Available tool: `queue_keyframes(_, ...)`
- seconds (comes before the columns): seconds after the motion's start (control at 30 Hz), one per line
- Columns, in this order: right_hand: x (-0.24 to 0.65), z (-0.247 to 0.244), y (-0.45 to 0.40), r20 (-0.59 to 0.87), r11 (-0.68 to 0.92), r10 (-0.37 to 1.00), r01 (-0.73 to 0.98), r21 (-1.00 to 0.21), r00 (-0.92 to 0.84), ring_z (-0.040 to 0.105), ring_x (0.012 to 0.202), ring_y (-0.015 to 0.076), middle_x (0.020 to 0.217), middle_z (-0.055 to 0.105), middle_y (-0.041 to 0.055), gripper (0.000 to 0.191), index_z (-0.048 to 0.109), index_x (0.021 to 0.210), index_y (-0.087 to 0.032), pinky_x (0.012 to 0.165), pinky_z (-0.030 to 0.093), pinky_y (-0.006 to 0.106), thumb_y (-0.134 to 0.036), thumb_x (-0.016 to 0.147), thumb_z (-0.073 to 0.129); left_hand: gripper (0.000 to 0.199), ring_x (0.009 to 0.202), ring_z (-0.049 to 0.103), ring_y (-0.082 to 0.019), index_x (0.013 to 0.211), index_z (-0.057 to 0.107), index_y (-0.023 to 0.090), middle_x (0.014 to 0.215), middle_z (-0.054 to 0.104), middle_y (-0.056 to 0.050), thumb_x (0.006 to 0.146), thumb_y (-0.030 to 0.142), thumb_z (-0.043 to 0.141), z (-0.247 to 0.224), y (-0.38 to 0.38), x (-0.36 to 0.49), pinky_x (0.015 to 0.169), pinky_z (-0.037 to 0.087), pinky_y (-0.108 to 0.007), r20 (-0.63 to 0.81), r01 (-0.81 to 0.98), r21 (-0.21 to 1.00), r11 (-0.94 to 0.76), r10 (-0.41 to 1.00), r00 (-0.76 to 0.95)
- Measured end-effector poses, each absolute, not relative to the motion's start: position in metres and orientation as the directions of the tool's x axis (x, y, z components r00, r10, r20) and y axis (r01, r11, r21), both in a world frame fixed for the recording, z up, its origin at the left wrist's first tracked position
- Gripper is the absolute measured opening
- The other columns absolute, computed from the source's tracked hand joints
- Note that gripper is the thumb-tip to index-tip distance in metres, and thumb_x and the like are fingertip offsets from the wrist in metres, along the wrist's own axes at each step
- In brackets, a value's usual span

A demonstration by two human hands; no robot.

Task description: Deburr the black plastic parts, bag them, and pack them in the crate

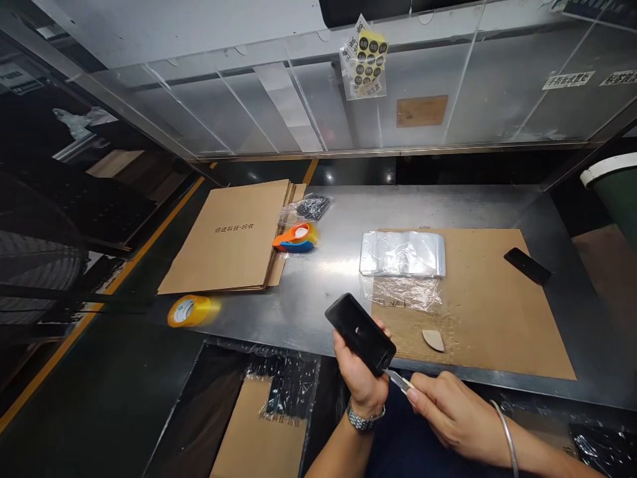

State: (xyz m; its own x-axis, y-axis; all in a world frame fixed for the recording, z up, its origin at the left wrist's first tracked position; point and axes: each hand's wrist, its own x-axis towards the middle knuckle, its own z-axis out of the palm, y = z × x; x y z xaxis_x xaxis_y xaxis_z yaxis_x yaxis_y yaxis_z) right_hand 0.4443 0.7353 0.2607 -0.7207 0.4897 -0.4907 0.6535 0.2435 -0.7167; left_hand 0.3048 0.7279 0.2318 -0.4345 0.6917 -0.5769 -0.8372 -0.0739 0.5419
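My left hand (362,378) is closed around a black, phone-shaped plastic piece (359,332), tilted above the front edge of the table. A small light mark shows in the middle of its dark face. In my right hand (450,411) is a utility knife (398,380), its blade touching or very near the lower right corner of the black piece. Most of the knife's handle is hidden by my fingers. Past my hands a stack of clear plastic bags (403,254) rests partly on a flat cardboard sheet (490,305). A small tan fan-shaped piece (432,340) lies closer on that sheet.
On the metal table (318,292), a stack of cardboard (233,232) stands left, beside an orange-and-blue tape dispenser (297,238) and a yellow tape roll (189,311). Another black flat piece (527,265) lies right. A clear plastic panel (318,113) spans the back. Below, a lined box holds bagged black pieces (291,388).
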Motion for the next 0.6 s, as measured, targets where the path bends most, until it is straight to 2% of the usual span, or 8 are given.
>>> queue_keyframes(0.4,0.4434,0.2609,0.7279,-0.49,0.305,0.504,0.677,-0.67,-0.711,0.043,0.059,0.0139,0.063,0.046,-0.0022,0.036,0.04,0.071,-0.021,0.055,0.029,0.024,-0.038,0.095,0.019,0.05,0.059,0.052,-0.015,0.072,0.058,0.014,0.066,0.056,-0.006,0.08,0.055,0.03,0.2311,0.7254,0.3082,0.053,0.043,-0.023,-0.533,-0.814,0.567,-0.127,0.697,-0.48)
queue_keyframes(0.6,0.4397,0.2633,0.731,-0.504,0.173,0.479,0.641,-0.748,-0.718,0.04,0.048,0.0104,0.049,0.039,-0.0054,0.036,0.035,0.065,-0.02,0.052,0.03,0.022,-0.037,0.094,0.024,0.049,0.059,0.053,-0.015,0.072,0.058,0.015,0.065,0.057,-0.005,0.079,0.055,0.031,0.2305,0.7258,0.3102,0.053,0.044,-0.023,-0.54,-0.799,0.585,-0.143,0.666,-0.514)
